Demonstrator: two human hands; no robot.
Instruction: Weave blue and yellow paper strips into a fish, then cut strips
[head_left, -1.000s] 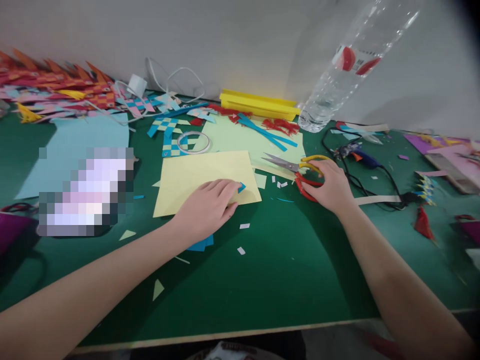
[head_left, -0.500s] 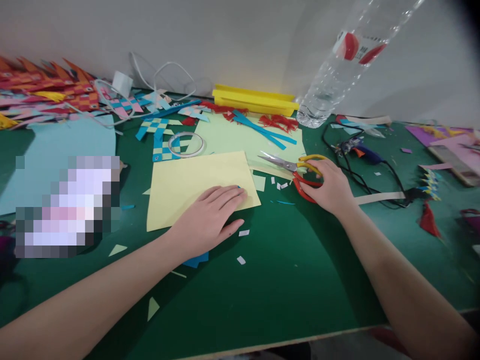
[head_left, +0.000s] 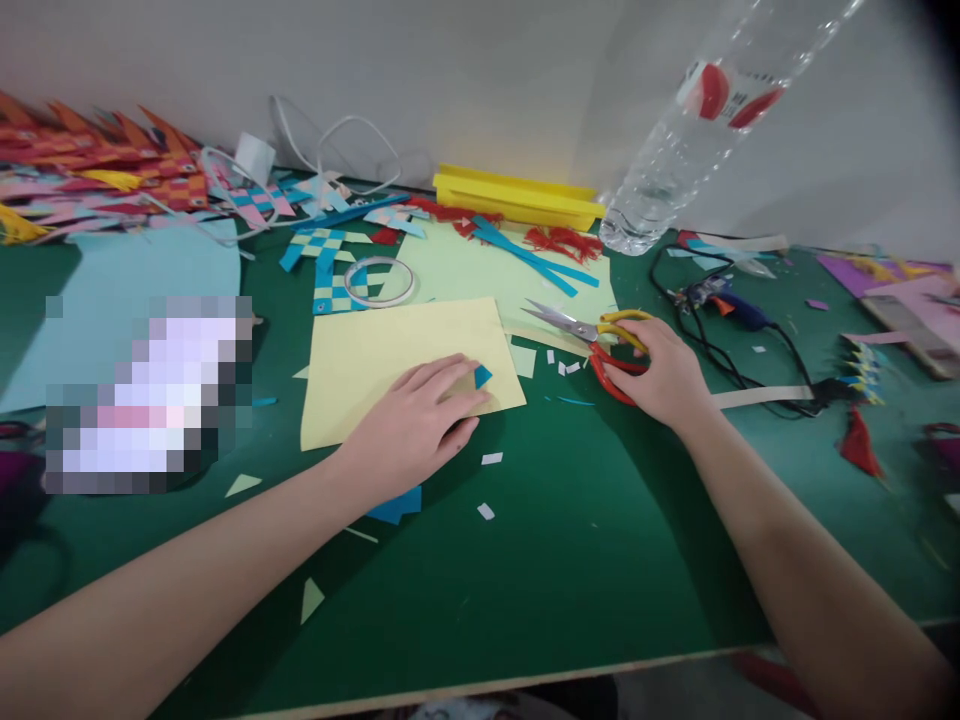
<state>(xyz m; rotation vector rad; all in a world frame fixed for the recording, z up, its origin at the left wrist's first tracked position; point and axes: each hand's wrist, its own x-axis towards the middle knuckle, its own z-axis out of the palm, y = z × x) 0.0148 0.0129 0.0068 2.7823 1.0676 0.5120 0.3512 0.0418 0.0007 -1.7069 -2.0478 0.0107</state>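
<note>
My left hand (head_left: 416, 418) lies palm down, fingers stretched out, on a pale yellow sheet of paper (head_left: 352, 370). Beside its fingertips, on the sheet, rests a small blue paper piece (head_left: 482, 376). My right hand (head_left: 666, 375) holds scissors (head_left: 577, 328) by their yellow and red handles. Their blades are slightly apart and point left, over a pale green sheet (head_left: 517, 280). Under the left wrist, blue paper (head_left: 399, 505) sticks out partly hidden. Small white paper bits (head_left: 492, 459) and a green scrap (head_left: 523, 360) are scattered between the hands.
Behind the sheets are a roll of tape (head_left: 379, 304), blue strips (head_left: 536, 260) and a folded yellow paper piece (head_left: 517, 200). A clear plastic bottle (head_left: 652, 180) leans at the wall. A blurred-out phone-like object (head_left: 150, 400) is left; a black cable (head_left: 705, 345) is right.
My left hand has shifted slightly and its fingers have drawn back, uncovering more of the small blue piece. My right hand keeps hold of the scissors. The whole view has shifted a little.
</note>
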